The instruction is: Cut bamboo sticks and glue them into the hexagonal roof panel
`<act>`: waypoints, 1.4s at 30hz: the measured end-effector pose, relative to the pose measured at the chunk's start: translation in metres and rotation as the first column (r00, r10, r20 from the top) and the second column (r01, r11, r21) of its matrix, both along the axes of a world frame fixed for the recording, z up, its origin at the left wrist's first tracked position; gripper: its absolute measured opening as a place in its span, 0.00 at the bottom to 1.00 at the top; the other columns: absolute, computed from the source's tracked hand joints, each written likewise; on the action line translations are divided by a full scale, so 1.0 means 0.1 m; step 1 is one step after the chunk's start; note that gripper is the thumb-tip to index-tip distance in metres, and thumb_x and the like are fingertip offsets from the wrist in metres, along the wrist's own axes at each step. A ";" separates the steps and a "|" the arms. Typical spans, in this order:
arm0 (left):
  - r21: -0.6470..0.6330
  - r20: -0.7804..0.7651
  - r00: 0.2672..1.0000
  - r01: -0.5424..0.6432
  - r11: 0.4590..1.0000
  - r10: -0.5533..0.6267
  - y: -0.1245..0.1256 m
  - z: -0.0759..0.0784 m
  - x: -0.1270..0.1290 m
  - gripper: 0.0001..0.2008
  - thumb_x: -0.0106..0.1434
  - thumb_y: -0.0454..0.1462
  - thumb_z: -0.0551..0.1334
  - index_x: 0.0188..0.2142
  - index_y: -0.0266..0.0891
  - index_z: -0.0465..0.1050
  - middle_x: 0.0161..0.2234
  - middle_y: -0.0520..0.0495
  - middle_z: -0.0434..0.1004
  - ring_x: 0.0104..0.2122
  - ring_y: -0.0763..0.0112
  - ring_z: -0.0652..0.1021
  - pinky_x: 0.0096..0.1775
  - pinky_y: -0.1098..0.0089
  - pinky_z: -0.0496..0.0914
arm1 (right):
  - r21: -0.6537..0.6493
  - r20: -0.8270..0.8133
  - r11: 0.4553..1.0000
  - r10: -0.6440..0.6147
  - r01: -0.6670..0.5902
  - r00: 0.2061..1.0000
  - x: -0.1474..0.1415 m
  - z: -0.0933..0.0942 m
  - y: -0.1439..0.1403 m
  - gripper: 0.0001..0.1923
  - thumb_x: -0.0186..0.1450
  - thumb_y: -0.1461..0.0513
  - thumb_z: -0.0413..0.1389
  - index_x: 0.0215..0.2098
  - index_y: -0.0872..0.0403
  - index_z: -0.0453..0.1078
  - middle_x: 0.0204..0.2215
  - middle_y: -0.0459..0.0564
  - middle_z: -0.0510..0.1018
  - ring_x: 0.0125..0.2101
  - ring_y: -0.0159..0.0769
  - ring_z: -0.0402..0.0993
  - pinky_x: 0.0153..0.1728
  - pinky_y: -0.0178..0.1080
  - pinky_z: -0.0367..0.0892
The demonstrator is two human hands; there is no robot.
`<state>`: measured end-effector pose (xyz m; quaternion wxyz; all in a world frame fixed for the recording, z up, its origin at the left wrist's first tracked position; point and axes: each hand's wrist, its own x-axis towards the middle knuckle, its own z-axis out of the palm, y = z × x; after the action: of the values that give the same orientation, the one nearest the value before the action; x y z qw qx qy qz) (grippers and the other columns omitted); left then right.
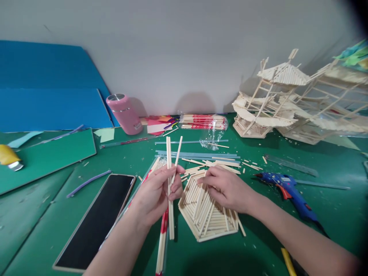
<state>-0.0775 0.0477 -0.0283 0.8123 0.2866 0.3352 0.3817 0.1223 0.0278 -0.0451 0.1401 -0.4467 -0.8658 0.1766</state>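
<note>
My left hand is closed around a few pale wooden sticks, which point upward and stick out below the fist. One of them leans apart from the others at the top. My right hand is bent over a hexagonal panel made of rows of sticks. Its fingertips come together at the upper ends of loose sticks lying across the panel; the hand hides part of the grip and the panel's right side. More loose sticks lie behind it.
A blue glue gun lies right, a phone left, beside bagged sticks. Behind are glue sticks, a pink bottle and a stick pavilion model. A yellow-handled cutter rests on the green board.
</note>
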 end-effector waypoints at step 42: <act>0.184 -0.110 0.968 -0.201 0.962 0.223 0.05 0.18 -0.17 0.10 0.61 0.35 0.53 0.26 0.34 0.68 0.13 0.59 0.47 0.13 0.83 0.50 0.18 0.77 0.50 | 0.002 0.369 0.839 -0.507 0.545 0.779 0.08 -0.01 -0.52 0.17 0.59 0.53 0.49 0.43 0.53 0.62 0.19 0.46 0.73 0.21 0.38 0.70 0.17 0.34 0.49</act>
<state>-0.0945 0.0532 -0.0104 0.7154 0.3419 0.3822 0.4745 0.1305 -0.0243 -0.0459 0.0015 -0.7017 -0.7066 0.0918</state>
